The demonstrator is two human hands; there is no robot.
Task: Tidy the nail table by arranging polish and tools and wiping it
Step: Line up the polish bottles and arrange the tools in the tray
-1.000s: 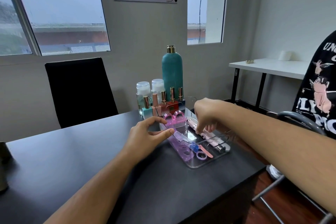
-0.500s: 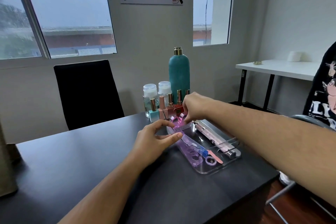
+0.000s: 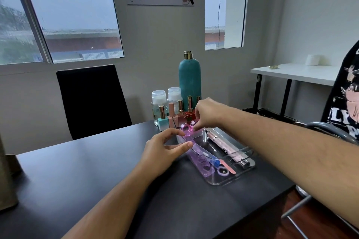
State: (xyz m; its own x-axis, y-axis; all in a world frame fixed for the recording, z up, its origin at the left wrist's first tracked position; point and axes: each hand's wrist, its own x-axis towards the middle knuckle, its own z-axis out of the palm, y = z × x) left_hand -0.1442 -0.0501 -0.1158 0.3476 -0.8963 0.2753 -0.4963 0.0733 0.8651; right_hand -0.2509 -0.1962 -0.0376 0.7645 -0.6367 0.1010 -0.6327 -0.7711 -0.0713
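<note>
The right hand (image 3: 207, 114) has come up out of the clear tray (image 3: 229, 179), away from the pink pen-like tool (image 3: 223, 142), and its fingers (image 3: 196, 127) now pinch the far end of the purple toe separator (image 3: 191, 141) on the tray's left wall, while the left hand (image 3: 165, 151) stays there, thumb and forefinger part-open against it. I read this as the tool-sorting step well along, with the polish bottles (image 3: 174, 116) lined up behind on the tabletop (image 3: 87, 170) and wiping not yet begun. Whether either hand truly grips the separator I cannot tell, since the knuckles hide the contact, and the small pieces at the tray's near end are hard to make out.
</note>
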